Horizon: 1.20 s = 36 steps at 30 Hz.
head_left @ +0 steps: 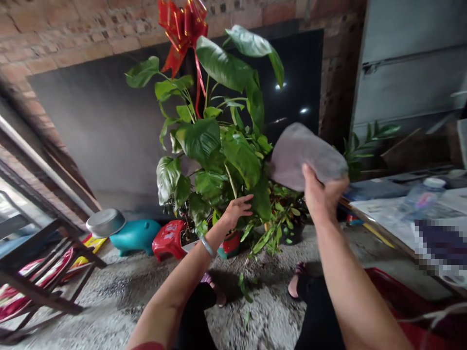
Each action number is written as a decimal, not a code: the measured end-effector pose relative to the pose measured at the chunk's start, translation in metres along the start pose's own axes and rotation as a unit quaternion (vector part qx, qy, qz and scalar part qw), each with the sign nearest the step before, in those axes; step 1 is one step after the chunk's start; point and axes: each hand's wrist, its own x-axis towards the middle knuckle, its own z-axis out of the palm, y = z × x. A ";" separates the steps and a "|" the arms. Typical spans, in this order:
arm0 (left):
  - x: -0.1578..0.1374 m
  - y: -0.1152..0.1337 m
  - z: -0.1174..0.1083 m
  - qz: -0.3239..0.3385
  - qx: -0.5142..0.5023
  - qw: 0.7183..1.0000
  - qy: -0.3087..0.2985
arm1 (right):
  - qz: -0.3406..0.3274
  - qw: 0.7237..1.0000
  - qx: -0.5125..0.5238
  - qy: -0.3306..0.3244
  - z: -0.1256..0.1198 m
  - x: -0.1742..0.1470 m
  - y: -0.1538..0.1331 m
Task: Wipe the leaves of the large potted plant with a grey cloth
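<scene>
A large leafy potted plant (200, 141) with broad green leaves stands in front of me. My left hand (237, 212), wearing a bangle on the wrist, reaches in low among the foliage. Its fingers are stretched out and slightly apart beside a hanging leaf (261, 197); whether they touch it I cannot tell. To the right, my right hand (324, 194) grips a greyish cloth (302, 153), held up beside the plant and blurred by motion. A red bow (182, 31) with a ribbon tops the plant. Below the leaves shows a red and green pot (229, 244).
Left of the plant are a red stool (170, 239), a teal animal-shaped seat (134, 236), a metal basin (105, 222) and a wooden chair (47, 272). At right, a table (379, 206) bears a plastic bottle (425, 197). Fallen leaves (245, 288) lie on the rough floor.
</scene>
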 end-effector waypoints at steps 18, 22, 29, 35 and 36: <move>-0.007 -0.004 0.019 0.032 -0.002 0.999 -0.024 | 0.033 0.986 0.042 -0.160 0.018 0.007 0.018; -0.011 0.000 0.013 0.028 0.020 0.999 -0.027 | 0.105 0.948 -0.001 -0.299 -0.003 -0.018 0.038; -0.014 -0.001 0.020 0.024 0.013 1.000 -0.006 | 0.120 0.982 0.124 -0.073 -0.020 0.032 0.032; -0.015 -0.003 0.037 0.049 0.006 0.998 0.027 | 0.142 0.949 0.131 -0.247 0.005 -0.013 0.017; -0.017 -0.003 0.036 0.059 0.013 0.998 0.025 | 0.160 0.940 0.105 -0.283 -0.002 -0.034 0.023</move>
